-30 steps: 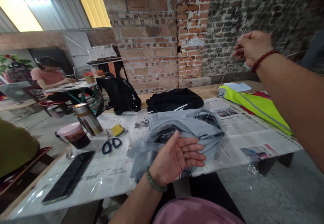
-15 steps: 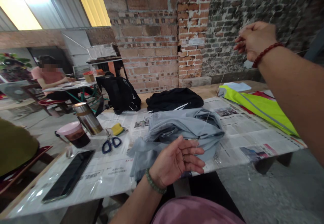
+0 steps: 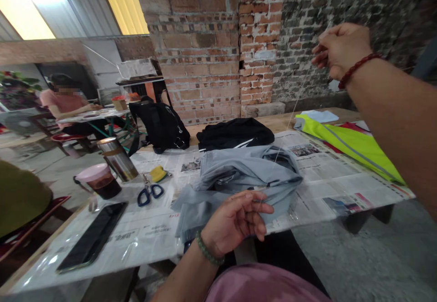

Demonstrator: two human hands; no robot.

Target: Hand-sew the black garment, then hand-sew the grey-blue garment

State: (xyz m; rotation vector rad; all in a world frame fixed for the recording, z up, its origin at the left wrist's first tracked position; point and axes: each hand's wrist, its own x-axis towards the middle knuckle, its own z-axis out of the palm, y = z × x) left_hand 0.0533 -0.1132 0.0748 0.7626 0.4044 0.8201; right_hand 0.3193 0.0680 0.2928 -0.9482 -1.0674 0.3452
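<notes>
High at the right, my right hand is closed in a pinch on a pale thread. The thread runs taut and slanting down from it toward the grey cloth garment bunched on the table. Whether a needle is in the pinch is too small to see. My left hand is held palm up at the near side of the grey garment, fingers loosely curled and apart. The thread's lower end passes close to its fingertips; I cannot make out whether they touch it.
Newspaper under clear plastic covers the table. At left lie a phone, a lidded cup, a steel flask and blue-handled scissors. Behind are a black bag, black cloth and a yellow vest. A person sits beyond.
My left hand's fingers have curled in from a flatter spread. My right hand has shifted slightly left, still pinching the thread.
</notes>
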